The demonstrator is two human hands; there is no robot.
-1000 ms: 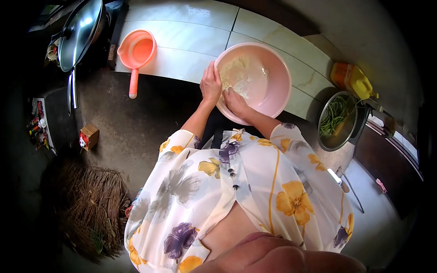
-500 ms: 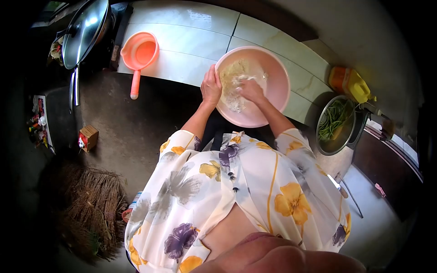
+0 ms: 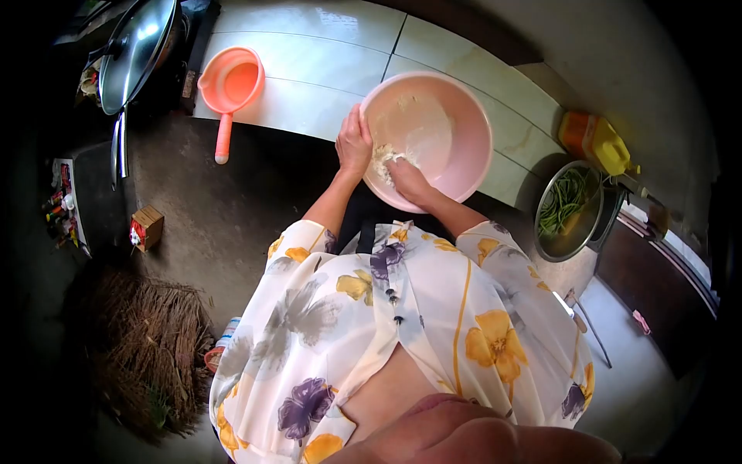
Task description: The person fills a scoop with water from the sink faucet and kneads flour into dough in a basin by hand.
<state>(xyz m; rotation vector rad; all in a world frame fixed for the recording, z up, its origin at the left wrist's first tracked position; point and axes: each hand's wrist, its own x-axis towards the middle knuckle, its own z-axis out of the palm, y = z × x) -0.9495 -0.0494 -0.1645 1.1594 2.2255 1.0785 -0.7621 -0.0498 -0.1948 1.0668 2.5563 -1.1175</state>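
A pink plastic basin (image 3: 468, 147) sits at the counter's front edge, with its rim reaching over it. My left hand (image 3: 355, 145) grips the rim on the left side, fingers along the outer wall. Inside, crumbly whitish flour dough (image 3: 383, 161) is gathered at the lower left of the bowl. My right hand (image 3: 408, 182) reaches into the basin over the near rim, its fingers curled and pressed into the dough. White flour coats those fingertips, which are partly hidden. A thin film of flour clings to the basin's bottom and far wall.
On the tiled counter (image 3: 309, 54) stands an orange dipper (image 3: 239, 83), handle over the edge. A lidded wok (image 3: 137, 58) is at far left. To the right are a metal bowl of green beans (image 3: 568, 203) and a yellow jug (image 3: 599, 143). Dry brushwood (image 3: 162, 348) lies on the floor.
My right hand has moved from the middle of the basin toward its near left side. The flour, spread across the left half before, is now bunched there. My left hand keeps its hold.
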